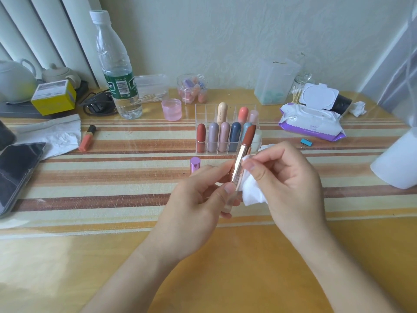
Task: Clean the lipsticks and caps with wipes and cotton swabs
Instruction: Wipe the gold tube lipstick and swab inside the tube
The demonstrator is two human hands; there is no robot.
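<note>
— Purple cap [195,164], where's it standing?
— Upright, just in front of the clear organiser [206,109], left end.
— And the hands?
— The left hand [198,199] grips the open lipstick [242,154] before the organiser's right end; a white wipe [251,193] lies against its gold tube, pinched by the right hand [286,177].

Glossy metallic lipstick tube [241,164]; soft white wipe [251,190]; clear plastic organizer [203,109].

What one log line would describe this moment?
left hand: grips uncapped brown lipstick | right hand: pinches white wipe against its gold tube | purple cap: on table
</note>
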